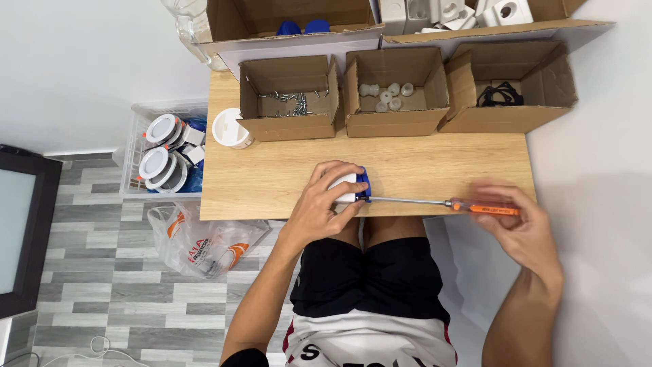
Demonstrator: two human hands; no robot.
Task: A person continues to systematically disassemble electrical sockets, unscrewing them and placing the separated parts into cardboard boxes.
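My left hand (324, 204) grips a small white and blue round part (354, 187) at the near edge of the wooden table (272, 177). My right hand (519, 228) holds the orange handle of a long screwdriver (445, 203). The metal shaft runs left, level with the table, and its tip meets the blue side of the part. The right hand looks a little blurred. My fingers hide most of the white part.
Three open cardboard boxes stand at the back: one with screws (291, 102), one with small white pieces (388, 92), one with black rings (501, 95). A white cup-like part (229, 129) sits at left. A crate of round white fittings (163, 153) and a plastic bag (204, 241) lie on the floor.
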